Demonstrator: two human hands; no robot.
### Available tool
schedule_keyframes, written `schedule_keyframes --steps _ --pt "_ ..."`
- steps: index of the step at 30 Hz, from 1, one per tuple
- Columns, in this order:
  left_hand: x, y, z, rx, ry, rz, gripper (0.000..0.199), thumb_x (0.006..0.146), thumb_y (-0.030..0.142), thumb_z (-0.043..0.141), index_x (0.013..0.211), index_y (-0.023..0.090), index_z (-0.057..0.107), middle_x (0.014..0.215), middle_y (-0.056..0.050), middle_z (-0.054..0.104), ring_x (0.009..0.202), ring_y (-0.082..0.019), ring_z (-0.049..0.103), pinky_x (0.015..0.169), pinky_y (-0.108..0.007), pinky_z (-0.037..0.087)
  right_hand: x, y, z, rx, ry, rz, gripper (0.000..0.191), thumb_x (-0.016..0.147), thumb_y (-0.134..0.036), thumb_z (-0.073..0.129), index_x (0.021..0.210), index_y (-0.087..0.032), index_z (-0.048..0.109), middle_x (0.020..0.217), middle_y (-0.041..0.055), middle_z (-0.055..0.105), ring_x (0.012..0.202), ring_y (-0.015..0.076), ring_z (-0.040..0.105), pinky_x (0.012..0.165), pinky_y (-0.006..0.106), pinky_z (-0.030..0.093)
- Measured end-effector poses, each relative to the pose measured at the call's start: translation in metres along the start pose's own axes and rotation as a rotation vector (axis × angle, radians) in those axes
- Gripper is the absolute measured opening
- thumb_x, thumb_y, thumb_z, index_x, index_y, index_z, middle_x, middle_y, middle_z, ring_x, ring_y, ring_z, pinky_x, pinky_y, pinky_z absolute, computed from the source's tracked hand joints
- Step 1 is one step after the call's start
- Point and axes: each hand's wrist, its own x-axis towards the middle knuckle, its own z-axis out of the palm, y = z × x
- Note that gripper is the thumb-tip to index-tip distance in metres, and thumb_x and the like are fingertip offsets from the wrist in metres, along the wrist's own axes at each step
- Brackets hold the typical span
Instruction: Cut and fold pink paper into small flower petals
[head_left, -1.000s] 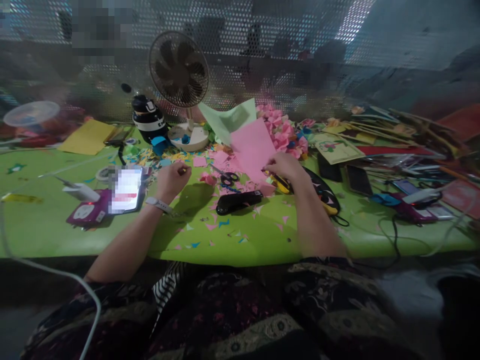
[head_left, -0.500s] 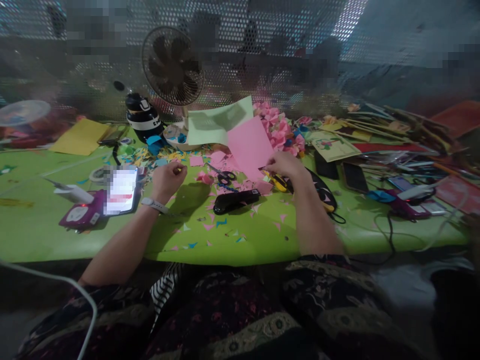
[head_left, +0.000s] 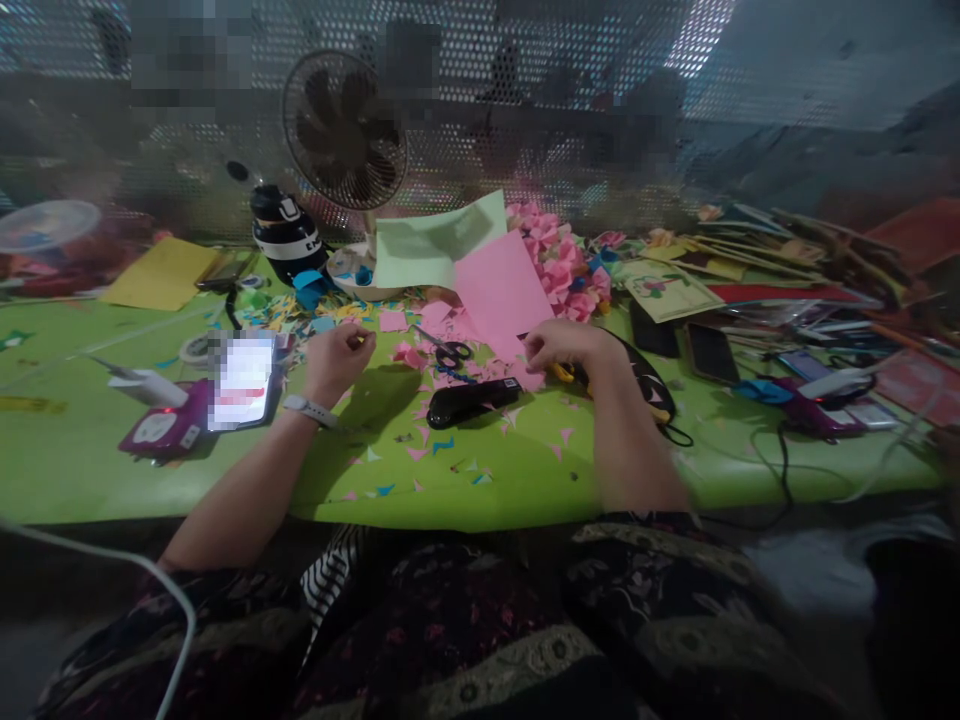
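Note:
My left hand (head_left: 339, 358), with a pale watch on the wrist, hovers over the green table, thumb and fingers pinched together; what they may hold is too small to make out. Beside the pink paper sheet (head_left: 504, 290), my right hand (head_left: 566, 345) is closed with its fingers curled downward, hiding anything in them. Beneath it a yellow-handled tool (head_left: 560, 372) is mostly covered. Between the hands lie black scissors (head_left: 452, 353), a black stapler (head_left: 472, 403) and pink paper scraps (head_left: 409, 355). Behind them a pile of folded pink paper pieces (head_left: 559, 265) sits near a light green sheet (head_left: 427, 245).
A lit phone (head_left: 241, 382) leans on a purple device (head_left: 169, 425) at left. A dark bottle (head_left: 285, 235) and a fan (head_left: 345, 130) stand at the back. More phones (head_left: 711, 353), cables and a stack of coloured papers (head_left: 750, 250) occupy the right side.
My right hand has shifted down slightly, its fingers curling and covering more of the yellow-handled tool. My left hand stays nearly still.

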Motion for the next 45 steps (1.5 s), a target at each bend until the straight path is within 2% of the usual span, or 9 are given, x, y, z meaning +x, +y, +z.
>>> schedule_keyframes --steps 7,10,14,19,24,32,35,39,45 --pt "-0.014 0.021 -0.003 -0.575 -0.157 0.014 0.036 0.078 0.051 0.066 0.078 0.015 0.071 0.066 -0.006 0.068 0.059 -0.016 0.063 0.059 -0.028 0.049 -0.006 -0.037 0.009 0.672 0.525 -0.293 0.022 0.074 -0.038 0.071 0.079 -0.017 0.066 0.078 0.003 0.068 0.07 0.0143 0.058 0.066 0.027 0.045" --pt "-0.027 0.043 -0.006 -0.931 -0.421 -0.076 0.051 0.071 0.061 0.072 0.092 0.014 0.073 0.084 -0.011 0.075 0.075 -0.021 0.071 0.068 -0.032 0.056 0.005 -0.077 0.032 0.916 0.413 -0.434 0.029 0.069 -0.043 0.075 0.079 -0.017 0.064 0.077 0.0026 0.066 0.071 0.0143 0.057 0.069 0.029 0.047" --pt "-0.034 0.055 -0.005 -1.073 -0.53 -0.189 0.053 0.058 0.056 0.085 0.09 0.015 0.073 0.088 -0.01 0.075 0.082 -0.023 0.072 0.067 -0.031 0.057 0.02 -0.104 0.049 0.98 0.304 -0.53 0.03 0.069 -0.043 0.075 0.075 -0.016 0.063 0.071 0.0002 0.062 0.068 0.0129 0.056 0.069 0.029 0.047" --pt "-0.026 0.044 -0.001 -1.084 -0.401 -0.305 0.042 0.063 0.051 0.084 0.079 0.017 0.065 0.077 -0.005 0.071 0.073 -0.019 0.072 0.058 -0.025 0.053 0.038 -0.087 0.033 0.616 0.421 -0.399 0.016 0.077 -0.029 0.067 0.084 -0.015 0.065 0.087 0.0052 0.069 0.077 0.0146 0.06 0.071 0.027 0.045" --pt "-0.022 0.039 0.0 -1.089 -0.431 -0.319 0.036 0.07 0.043 0.081 0.087 0.018 0.062 0.081 -0.003 0.072 0.067 -0.015 0.071 0.049 -0.02 0.047 0.064 -0.089 0.029 -0.074 0.148 -0.098 0.02 0.077 -0.034 0.07 0.085 -0.016 0.069 0.09 0.0108 0.073 0.083 0.0222 0.066 0.067 0.027 0.044" --pt "-0.023 0.036 0.004 -1.183 -0.461 -0.371 0.034 0.066 0.032 0.084 0.089 0.018 0.064 0.087 -0.004 0.075 0.076 -0.016 0.072 0.06 -0.024 0.052 0.067 -0.091 0.024 -0.23 0.068 -0.009 0.023 0.071 -0.035 0.069 0.08 -0.014 0.071 0.08 0.0149 0.073 0.083 0.0268 0.068 0.06 0.029 0.043" --pt "-0.024 0.037 0.006 -1.213 -0.465 -0.387 0.034 0.066 0.033 0.085 0.087 0.018 0.063 0.088 -0.006 0.076 0.073 -0.015 0.072 0.057 -0.022 0.052 0.054 -0.077 0.021 -0.076 0.115 -0.011 0.019 0.075 -0.033 0.066 0.069 -0.015 0.068 0.07 0.0109 0.07 0.073 0.0229 0.067 0.059 0.028 0.042" --pt "-0.026 0.04 0.005 -1.301 -0.457 -0.39 0.036 0.066 0.03 0.085 0.086 0.019 0.057 0.09 -0.005 0.076 0.08 -0.016 0.073 0.063 -0.023 0.054 0.036 -0.061 0.028 0.44 0.242 -0.091 0.016 0.072 -0.029 0.071 0.077 -0.017 0.063 0.07 0.0041 0.067 0.064 0.0164 0.063 0.057 0.025 0.043" --pt "-0.03 0.045 0.003 -1.307 -0.406 -0.413 0.031 0.069 0.031 0.083 0.079 0.017 0.058 0.098 -0.007 0.076 0.094 -0.018 0.072 0.072 -0.026 0.053 0.018 -0.069 0.05 0.985 0.139 -0.26 0.041 0.062 -0.044 0.083 0.079 -0.018 0.057 0.07 -0.0006 0.062 0.059 0.0109 0.055 0.057 0.024 0.044"
